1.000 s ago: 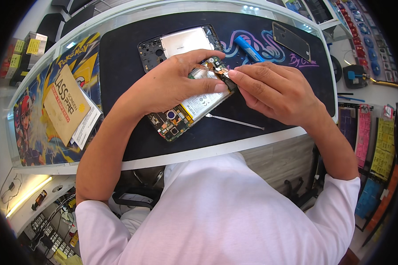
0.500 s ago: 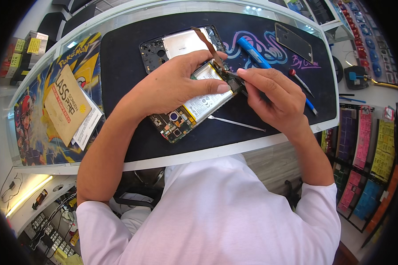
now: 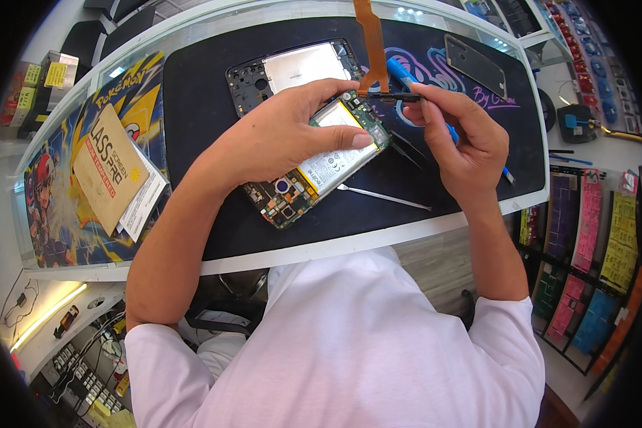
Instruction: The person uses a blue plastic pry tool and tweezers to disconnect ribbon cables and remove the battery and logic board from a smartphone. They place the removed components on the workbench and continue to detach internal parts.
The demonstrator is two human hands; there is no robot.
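Note:
My left hand [image 3: 282, 139] grips an opened phone [image 3: 282, 203], its thumb lying across the white, yellow-edged battery [image 3: 328, 171]. Bare circuit boards show at both ends of the phone. Between thumb and fingers, my right hand [image 3: 467, 139] pinches a thin black strip-shaped part [image 3: 401, 97] just off the phone's upper right end. An orange flex cable [image 3: 373, 50] rises from beside this part; their exact join is too small to tell. Dark tweezers [image 3: 408, 151] lie on the mat under my right hand. Behind my left hand rests a black phone frame [image 3: 246, 87] with a pale panel.
A thin metal pry tool [image 3: 385, 197] lies on the black mat [image 3: 228, 239] near the front edge. Beyond my right hand are a blue tool [image 3: 401, 71], partly hidden, and a clear phone case [image 3: 476, 66]. A paper envelope [image 3: 110, 167] sits at the left.
My right hand has risen and swung, bringing the black part off the phone's end. The flex cable now stands upright and further right. The tweezers lie on the mat; my left hand stays put.

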